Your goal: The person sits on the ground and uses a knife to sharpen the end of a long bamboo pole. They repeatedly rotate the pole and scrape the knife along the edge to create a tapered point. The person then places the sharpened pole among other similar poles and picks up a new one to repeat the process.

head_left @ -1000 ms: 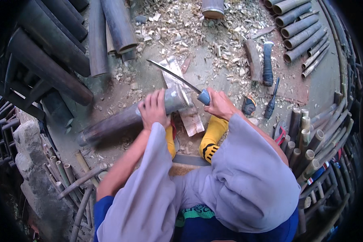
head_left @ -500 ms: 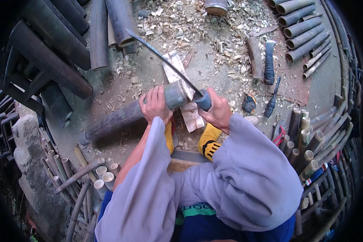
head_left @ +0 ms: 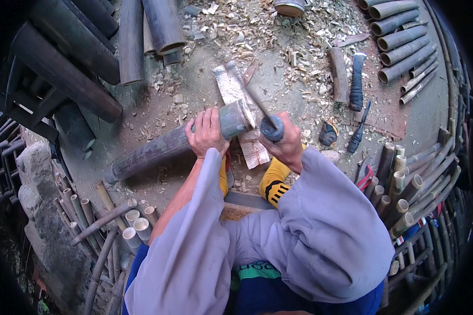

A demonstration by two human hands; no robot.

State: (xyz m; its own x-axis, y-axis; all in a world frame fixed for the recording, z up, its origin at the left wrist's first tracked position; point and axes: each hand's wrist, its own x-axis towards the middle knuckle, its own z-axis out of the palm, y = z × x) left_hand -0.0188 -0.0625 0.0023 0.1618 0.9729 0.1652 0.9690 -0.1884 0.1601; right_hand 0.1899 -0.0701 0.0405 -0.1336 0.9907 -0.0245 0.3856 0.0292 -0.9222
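My left hand [head_left: 207, 133] is closed over the top of a thick dark bamboo tube [head_left: 155, 152], close to its right end. The tube lies aslant, and that end, with a pale cut rim, rests over a flat whitish wooden block [head_left: 254, 150]. Just right of the rim, my right hand [head_left: 287, 140] grips a large curved knife [head_left: 271, 129] by its blue-grey handle. The blade points up and to the left, foreshortened and smeared by motion. Whether its edge touches the rim I cannot tell.
Pale chips [head_left: 236, 39] litter the ground ahead. A knife with a black-wrapped handle [head_left: 357, 84] and a smaller dark-handled tool [head_left: 357, 135] lie at right. Bamboo tubes [head_left: 399, 44] line the far right; thick dark ones [head_left: 68, 73] lean at left. Cut bamboo cups [head_left: 142, 227] stand near my left arm.
The knife has tipped: its blade, long and sharp before, now looks shorter and blurred. My right hand has turned slightly with it. My left hand stays on the tube, which has shifted a little.
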